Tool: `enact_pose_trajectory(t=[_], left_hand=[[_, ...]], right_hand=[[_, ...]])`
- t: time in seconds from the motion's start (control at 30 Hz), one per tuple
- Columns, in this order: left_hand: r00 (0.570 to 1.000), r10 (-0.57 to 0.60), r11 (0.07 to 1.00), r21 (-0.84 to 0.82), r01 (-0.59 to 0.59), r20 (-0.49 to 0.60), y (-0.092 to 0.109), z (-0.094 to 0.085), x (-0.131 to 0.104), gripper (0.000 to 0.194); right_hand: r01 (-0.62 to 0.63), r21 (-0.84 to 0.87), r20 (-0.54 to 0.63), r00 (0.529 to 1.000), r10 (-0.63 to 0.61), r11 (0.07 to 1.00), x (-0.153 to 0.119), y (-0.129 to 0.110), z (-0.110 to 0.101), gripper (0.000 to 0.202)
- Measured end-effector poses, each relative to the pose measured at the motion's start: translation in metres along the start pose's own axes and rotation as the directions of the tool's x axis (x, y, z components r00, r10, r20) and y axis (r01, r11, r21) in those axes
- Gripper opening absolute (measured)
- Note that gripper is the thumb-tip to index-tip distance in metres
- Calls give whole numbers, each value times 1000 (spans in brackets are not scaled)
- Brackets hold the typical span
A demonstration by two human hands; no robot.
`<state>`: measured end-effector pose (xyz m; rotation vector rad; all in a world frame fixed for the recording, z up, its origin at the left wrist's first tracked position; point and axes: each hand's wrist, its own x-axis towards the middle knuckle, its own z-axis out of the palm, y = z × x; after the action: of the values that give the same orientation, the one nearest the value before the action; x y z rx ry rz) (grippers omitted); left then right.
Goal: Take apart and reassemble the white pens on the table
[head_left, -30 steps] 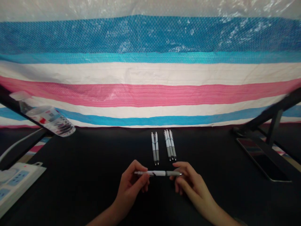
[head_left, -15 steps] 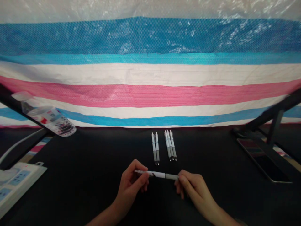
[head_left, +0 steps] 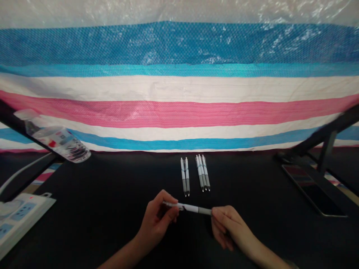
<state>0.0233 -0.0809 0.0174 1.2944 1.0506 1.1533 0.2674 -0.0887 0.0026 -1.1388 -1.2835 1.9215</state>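
I see left hand (head_left: 154, 217) and right hand (head_left: 231, 223) pinching the held pen (head_left: 191, 208); either slipping could knock it into the paired pens (head_left: 187, 175) beyond.

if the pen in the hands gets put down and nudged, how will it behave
The pen would probably roll, its barrel looking slim and rounded. It seems stiff, showing no bend between left hand and right hand.

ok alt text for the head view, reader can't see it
A person's left hand and right hand hold a white-and-grey pen by its ends over a black table. Beyond lie two pens and three more pens, with a phone at right, a bottle and power strip at left.
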Motion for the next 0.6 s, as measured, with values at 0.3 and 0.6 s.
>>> enact_pose_trajectory(t=[0.3, 0.6], left_hand=[[977, 206, 970, 122, -210, 49, -8, -1, 1, 3], [994, -111, 977, -181, 111, 9, -1, 6, 3, 27]], right_hand=[[-53, 287, 62, 997, 37, 956, 6, 1, -1, 66], [-32, 146, 84, 996, 20, 989, 6, 0, 5, 69]])
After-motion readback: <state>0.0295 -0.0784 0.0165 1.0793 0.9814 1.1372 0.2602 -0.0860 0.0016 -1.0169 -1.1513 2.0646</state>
